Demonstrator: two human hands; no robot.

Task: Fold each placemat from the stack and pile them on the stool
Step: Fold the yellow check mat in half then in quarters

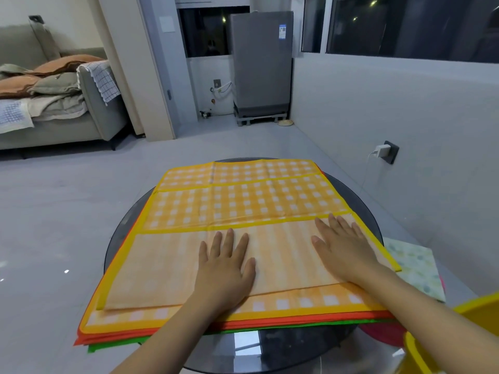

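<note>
Both my left hand and right hand are flat, gripping nothing, pressing the first fold into the yellow checked fabric placemat atop the stack on the round dark glass table. Next I'd guess another fold.

Under my left hand and right hand the folded flap of the top yellow placemat is covered, and the red and green placemats beneath show only as thin edges. My forearms run off the bottom edge, and the yellow object at lower right is cut off, so I cannot tell what it is. The round glass table is mostly hidden by the stack.
</note>
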